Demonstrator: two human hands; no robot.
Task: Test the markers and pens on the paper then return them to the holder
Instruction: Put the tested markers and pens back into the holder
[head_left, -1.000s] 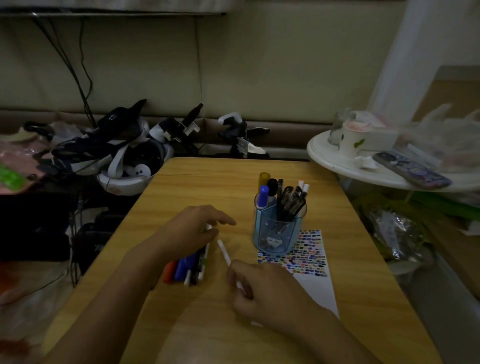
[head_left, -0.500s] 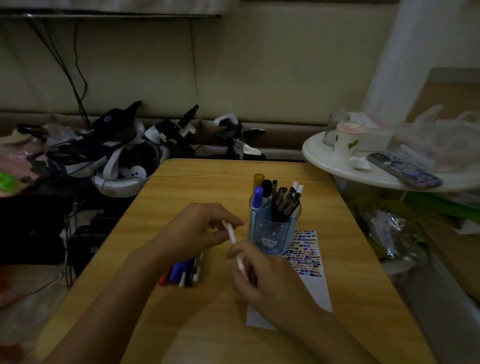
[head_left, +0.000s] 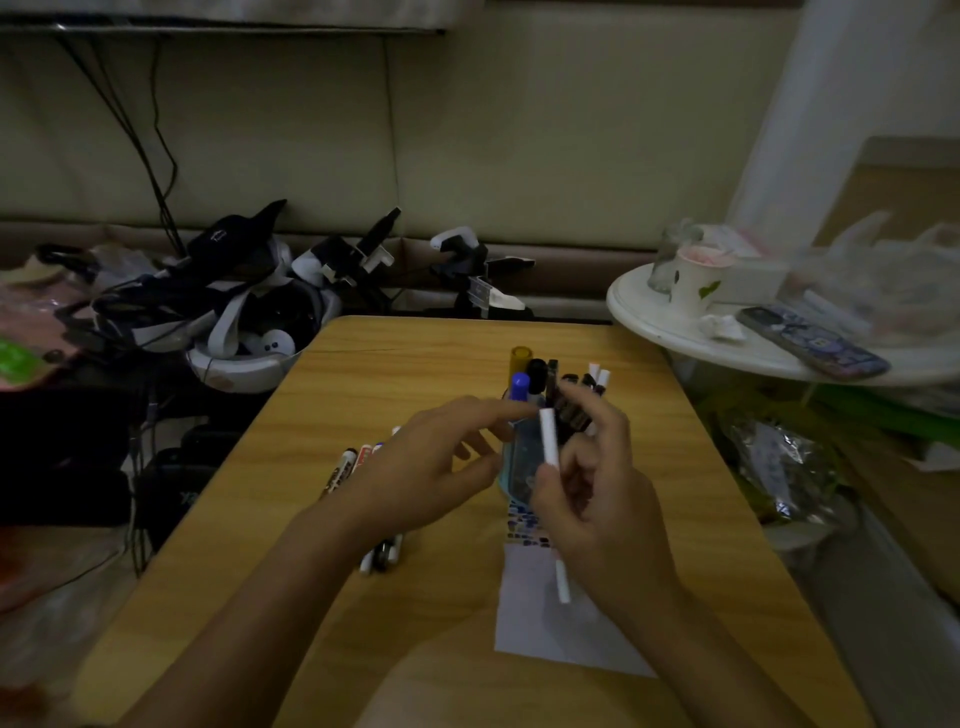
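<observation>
I see the wooden table (head_left: 415, 649) first: it carries everything the task needs. On it lies the sheet of paper (head_left: 550, 629), its far end covered with small colour swatches and partly hidden behind my right hand (head_left: 597, 499). It is thin and light, so I judge it would slide under a hard stroke unless something pins it.

Beyond the paper stands the translucent blue holder (head_left: 519, 462), already crowded with upright pens, a blue cap and a yellow one showing at the top. It looks light and top-heavy, so a careless push on its rim could tip it.

To the left of the holder a loose row of markers (head_left: 358, 462) lies flat on the wood, partly under my left hand (head_left: 431, 478). That hand hangs over them with fingers extended and relaxed, forefinger reaching towards the holder, holding nothing.

The smallest item is the white pen (head_left: 549, 447). My right hand grips it around mid-barrel with curled fingers, nearly upright, its upper end in front of the holder and its lower end poking out below the hand, over the paper. It is a slim, stiff, smooth tube, light enough to twirl and easy to let slip, so I judge a pinch nearer the writing end best for control. Which end is the tip I cannot tell.
</observation>
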